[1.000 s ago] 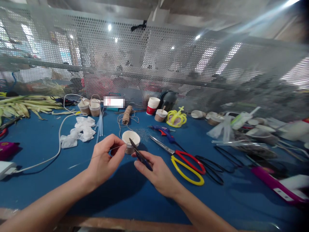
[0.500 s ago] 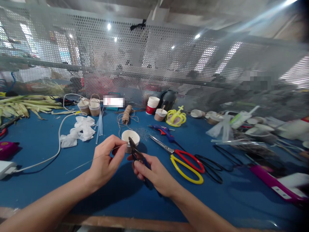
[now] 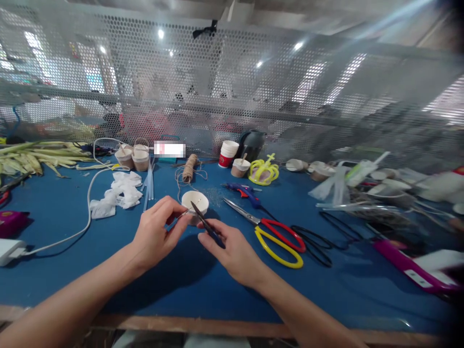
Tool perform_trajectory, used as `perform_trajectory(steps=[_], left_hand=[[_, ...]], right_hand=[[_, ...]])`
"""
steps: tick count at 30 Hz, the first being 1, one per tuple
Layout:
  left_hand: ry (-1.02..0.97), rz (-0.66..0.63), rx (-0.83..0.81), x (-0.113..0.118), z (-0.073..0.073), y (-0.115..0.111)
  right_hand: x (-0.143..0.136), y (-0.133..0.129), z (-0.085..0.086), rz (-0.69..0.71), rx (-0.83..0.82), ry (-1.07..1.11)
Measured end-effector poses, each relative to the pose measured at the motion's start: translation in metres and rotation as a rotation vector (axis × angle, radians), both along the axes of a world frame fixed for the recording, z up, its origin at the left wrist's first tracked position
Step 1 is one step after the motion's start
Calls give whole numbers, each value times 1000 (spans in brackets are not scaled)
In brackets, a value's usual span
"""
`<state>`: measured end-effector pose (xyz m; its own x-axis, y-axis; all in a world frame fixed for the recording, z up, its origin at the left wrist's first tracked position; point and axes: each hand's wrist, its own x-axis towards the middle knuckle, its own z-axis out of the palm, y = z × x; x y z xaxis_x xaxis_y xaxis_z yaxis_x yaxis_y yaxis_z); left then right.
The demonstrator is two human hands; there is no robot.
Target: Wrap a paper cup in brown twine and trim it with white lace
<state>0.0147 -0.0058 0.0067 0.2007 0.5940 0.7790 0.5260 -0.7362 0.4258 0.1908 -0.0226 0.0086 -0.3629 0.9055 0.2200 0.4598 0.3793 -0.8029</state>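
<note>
My left hand (image 3: 159, 229) pinches a thin wire (image 3: 183, 213) between thumb and fingertips. In my right hand (image 3: 234, 249) is a pair of dark pliers (image 3: 203, 222), its jaws pointing up and left beside the wire's end. Whether the jaws touch the wire I cannot tell. Just beyond both hands stands a small white paper cup (image 3: 200, 199), its lower part partly covered by my fingers and the pliers. To the right of the pliers lie large scissors (image 3: 253, 218) with one red and one yellow handle.
Beyond the cup lie a twine spool (image 3: 189, 168) and a blue glue gun (image 3: 243, 190). A yellow crown-shaped piece (image 3: 264, 173) and stacked cups (image 3: 228, 153) stand farther back. White crumpled material (image 3: 121, 193) and a white cable (image 3: 89, 212) are left. Plastic clutter (image 3: 362, 188) covers the right.
The pliers have turned in my right hand, and their handles now look closer together. The wire's long tail, seen trailing left before, no longer shows. The view has shifted slightly.
</note>
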Motion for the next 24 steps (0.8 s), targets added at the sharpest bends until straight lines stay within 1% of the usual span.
perform_trajectory(steps=[4,8,12,14,16,18,20,21,22,24], left_hand=[[1,-24,-42,-1,3,-1],[37,-18,27,-2,2,1],[67,-10,80,-2,0,3],[60,-12,66,-1,0,2],[28,-21,2,-1,1,1],[-54,-50,-140,0,4,0],[-232,-124,-381,0,7,-1],[-367,-193,-538,1,9,-1],[-515,-288,-718,1,11,-1],[-801,-526,-1098,2,14,-2]], right_hand=[[2,2,0,13,4,1],[2,2,1,20,-36,-40],[1,2,2,32,-61,0],[1,2,2,33,-60,15],[0,2,1,31,-54,8],[1,2,0,28,-43,-4],[1,2,0,29,-17,-13],[1,2,-1,31,4,-19],[2,2,-2,31,33,-25],[3,3,-4,20,119,-42]])
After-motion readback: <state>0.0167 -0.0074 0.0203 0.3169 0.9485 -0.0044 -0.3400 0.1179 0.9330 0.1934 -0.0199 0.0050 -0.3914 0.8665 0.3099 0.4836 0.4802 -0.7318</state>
